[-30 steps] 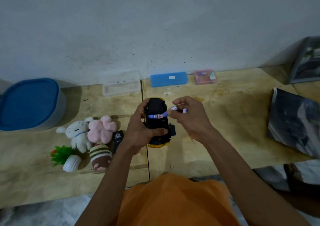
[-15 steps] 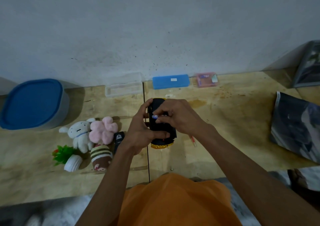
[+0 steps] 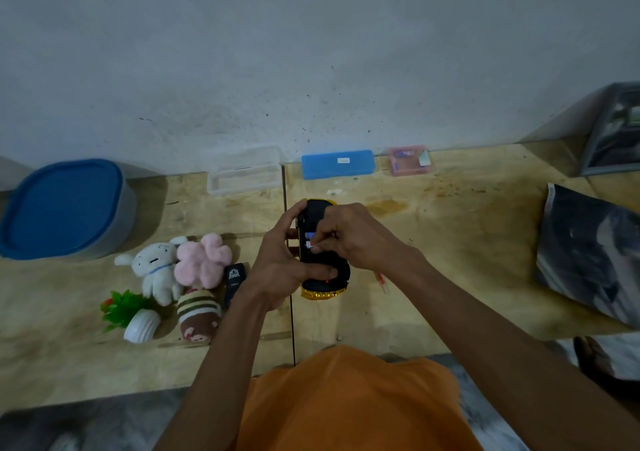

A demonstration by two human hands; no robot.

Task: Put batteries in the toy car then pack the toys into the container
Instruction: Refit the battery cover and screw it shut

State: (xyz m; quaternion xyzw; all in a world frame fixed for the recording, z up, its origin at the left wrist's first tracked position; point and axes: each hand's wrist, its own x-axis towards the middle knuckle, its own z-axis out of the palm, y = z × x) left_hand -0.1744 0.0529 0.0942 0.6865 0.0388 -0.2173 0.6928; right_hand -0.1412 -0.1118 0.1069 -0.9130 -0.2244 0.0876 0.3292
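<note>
above the worktop (image 3: 450,277) seam, the left hand (image 3: 280,270) grips the upturned toy car (image 3: 323,277), long axis running away from the person, while the right hand (image 3: 353,239) pinches a battery (image 3: 309,239) crosswise into its open bay.

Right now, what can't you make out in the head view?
- Battery: mostly covered by the right hand; whether it is seated cannot be told.
- Toy car: held underside up by the left hand; the hands hide its middle.
- Small black item beside the plush toys: label too small to read.
- Dark bag: cut off by the right edge.
- Blue-lidded container: lid hides contents.
</note>
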